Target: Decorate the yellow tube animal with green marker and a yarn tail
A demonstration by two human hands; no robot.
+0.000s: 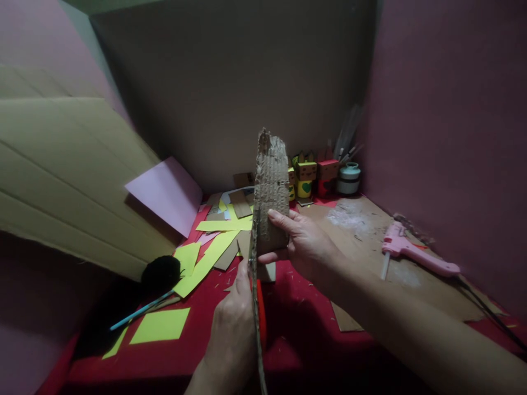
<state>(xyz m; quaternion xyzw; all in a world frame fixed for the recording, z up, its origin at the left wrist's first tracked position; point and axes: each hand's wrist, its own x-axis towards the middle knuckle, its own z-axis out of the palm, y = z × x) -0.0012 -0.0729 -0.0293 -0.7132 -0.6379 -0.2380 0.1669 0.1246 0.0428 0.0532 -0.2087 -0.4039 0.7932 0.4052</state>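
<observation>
A torn piece of corrugated cardboard (270, 170) stands upright in front of me, its top edge ragged. My right hand (307, 241) grips its lower part, thumb on the near face and fingers behind. Along its left side a narrow cardboard edge (256, 318) runs down to the bottom of the view. My left hand (234, 323) is closed against that edge, with most of its fingers hidden. Just past the edge shows a red-orange curved handle (262, 315), perhaps of scissors; whether my left hand touches it I cannot tell.
Yellow paper pieces (160, 325) and cardboard scraps lie left on the red cloth (300, 351). A pink glue gun (415, 252) rests on a cardboard sheet at right. Small decorated figures (305, 178) and a pale blue jar (348, 178) stand behind. A large cardboard panel (61, 170) leans at left.
</observation>
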